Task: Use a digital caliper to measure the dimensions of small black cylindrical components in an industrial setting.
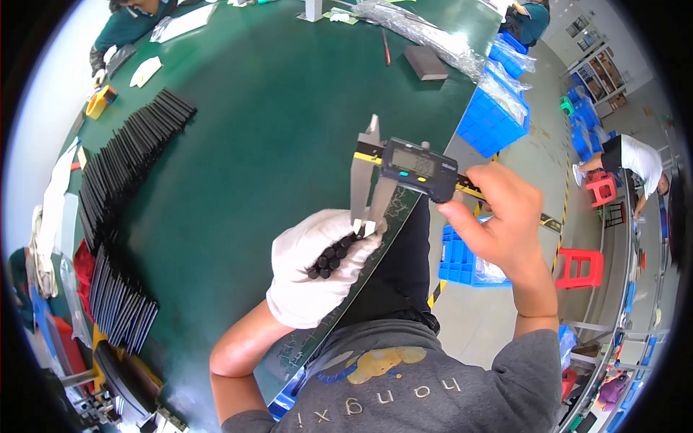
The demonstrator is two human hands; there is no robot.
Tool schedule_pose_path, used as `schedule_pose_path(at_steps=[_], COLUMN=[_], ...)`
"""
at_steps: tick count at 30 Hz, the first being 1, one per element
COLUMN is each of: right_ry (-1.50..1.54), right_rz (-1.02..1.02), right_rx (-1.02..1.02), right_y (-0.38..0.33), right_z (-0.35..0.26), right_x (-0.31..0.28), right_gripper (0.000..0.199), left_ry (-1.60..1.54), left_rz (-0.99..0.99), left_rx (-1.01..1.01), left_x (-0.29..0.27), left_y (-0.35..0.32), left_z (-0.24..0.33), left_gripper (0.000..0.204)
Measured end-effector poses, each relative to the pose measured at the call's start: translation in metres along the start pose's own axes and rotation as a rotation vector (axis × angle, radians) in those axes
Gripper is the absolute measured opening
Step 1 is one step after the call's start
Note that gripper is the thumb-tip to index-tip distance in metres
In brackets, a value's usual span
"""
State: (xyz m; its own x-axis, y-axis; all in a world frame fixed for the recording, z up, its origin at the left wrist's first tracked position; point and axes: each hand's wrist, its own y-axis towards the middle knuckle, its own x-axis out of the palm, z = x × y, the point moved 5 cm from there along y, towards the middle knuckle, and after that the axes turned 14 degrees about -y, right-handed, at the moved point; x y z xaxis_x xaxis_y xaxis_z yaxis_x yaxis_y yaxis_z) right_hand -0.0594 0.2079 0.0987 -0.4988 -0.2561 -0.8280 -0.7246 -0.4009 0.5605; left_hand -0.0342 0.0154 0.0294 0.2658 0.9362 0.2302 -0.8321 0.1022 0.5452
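Green workbench, factory floor: caliper check on small black rods.
Left hand (pixel 317 267), in a white glove, is closed around a bundle of black rods (pixel 333 254) at the table (pixel 274 130) edge; right hand (pixel 498 224), bare, grips the digital caliper (pixel 408 169), its jaws down on the bundle's top end. Long rows of black strips (pixel 119 187) lie laid out at left. Looks mid-measurement; how many pieces are checked or left, I cannot tell. Blue bins (pixel 491 119) beyond.

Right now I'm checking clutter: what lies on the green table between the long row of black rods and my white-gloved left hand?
Nothing: in the head view, bare green table separates the row of black rods from the white-gloved left hand.
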Motion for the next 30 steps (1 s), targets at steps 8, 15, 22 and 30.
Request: schedule_pose_path(at_steps=[8, 15, 22, 30], right_ry=[-0.025, 0.051, 0.042, -0.036], right_rz=[-0.027, -0.019, 0.014, 0.016], right_rx=[-0.051, -0.024, -0.011, 0.020], right_y=[0.002, -0.001, -0.003, -0.001], right_z=[-0.006, -0.011, -0.015, -0.015], right_x=[0.003, -0.003, -0.003, -0.005], right_gripper=[0.032, 0.028, 0.027, 0.032], left_ry=[0.089, 0.174, 0.233, 0.244], left_rz=[0.038, 0.036, 0.086, 0.123], left_rx=[-0.080, 0.011, 0.086, 0.092], left_x=[-0.005, -0.002, -0.001, -0.002], left_y=[-0.005, -0.006, -0.006, -0.007], left_z=[-0.005, -0.005, -0.004, -0.008], left_gripper=[0.032, 0.044, 0.038, 0.033])
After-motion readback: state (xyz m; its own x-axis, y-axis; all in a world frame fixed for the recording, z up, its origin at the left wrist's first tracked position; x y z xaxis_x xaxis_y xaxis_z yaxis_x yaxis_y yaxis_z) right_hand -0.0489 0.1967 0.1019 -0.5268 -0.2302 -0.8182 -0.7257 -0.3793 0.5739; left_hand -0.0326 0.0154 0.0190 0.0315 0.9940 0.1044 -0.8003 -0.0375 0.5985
